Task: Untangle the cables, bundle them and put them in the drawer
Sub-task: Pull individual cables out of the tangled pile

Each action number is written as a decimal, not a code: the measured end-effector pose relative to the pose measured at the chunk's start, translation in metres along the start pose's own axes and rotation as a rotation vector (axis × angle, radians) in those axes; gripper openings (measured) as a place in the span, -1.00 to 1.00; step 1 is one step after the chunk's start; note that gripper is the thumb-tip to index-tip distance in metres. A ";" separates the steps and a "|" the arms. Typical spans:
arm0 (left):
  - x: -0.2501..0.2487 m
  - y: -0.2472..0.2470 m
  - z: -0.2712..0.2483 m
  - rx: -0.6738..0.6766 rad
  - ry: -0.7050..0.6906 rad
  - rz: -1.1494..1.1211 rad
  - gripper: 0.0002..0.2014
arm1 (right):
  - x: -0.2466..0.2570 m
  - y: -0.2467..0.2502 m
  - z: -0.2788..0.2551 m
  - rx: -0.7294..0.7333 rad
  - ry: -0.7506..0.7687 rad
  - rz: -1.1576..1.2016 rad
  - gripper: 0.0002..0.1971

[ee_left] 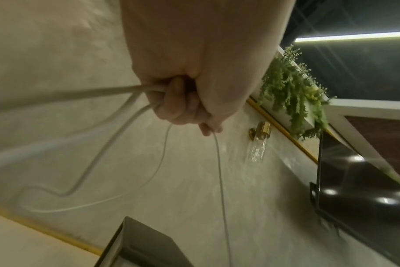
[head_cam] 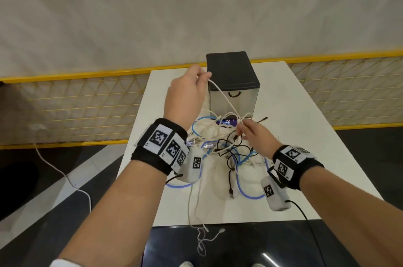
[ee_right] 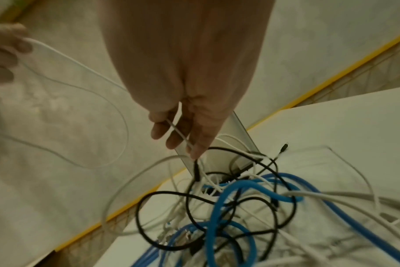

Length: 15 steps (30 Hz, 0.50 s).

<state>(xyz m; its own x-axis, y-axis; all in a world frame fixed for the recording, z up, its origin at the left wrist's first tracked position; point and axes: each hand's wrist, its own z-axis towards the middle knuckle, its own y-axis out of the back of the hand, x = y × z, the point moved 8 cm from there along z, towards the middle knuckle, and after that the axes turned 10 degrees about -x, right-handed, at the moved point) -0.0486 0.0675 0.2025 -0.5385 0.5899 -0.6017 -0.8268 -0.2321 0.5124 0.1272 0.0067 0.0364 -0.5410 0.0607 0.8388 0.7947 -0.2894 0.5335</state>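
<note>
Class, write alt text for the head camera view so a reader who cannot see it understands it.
Two hands work on a tangle of white, blue and black cables on a white table: the left hand lifts a white cable, the right hand pinches it near the pile. A small drawer unit stands behind.

- The white counter (head_cam: 294, 114) fills the middle of the head view, narrowing toward the top of the frame.
- A black-topped drawer box (head_cam: 232, 83) stands on it at upper centre.
- Just below the box lies a tangle of cables (head_cam: 226, 151), white, blue and black, spread over the counter's middle.
- Thin white strands hang over the counter's lower edge at bottom centre.
</note>
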 end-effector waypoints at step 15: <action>-0.011 -0.028 -0.022 0.259 -0.126 0.043 -0.75 | 0.078 0.028 0.014 -0.105 0.260 0.119 -0.86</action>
<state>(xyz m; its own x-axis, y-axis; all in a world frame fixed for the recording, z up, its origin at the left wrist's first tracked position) -0.0230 0.0505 0.1806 -0.5346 0.6790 -0.5033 -0.7255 -0.0632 0.6853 0.1113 0.0168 0.1181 -0.5089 -0.2224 0.8316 0.8313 -0.3777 0.4077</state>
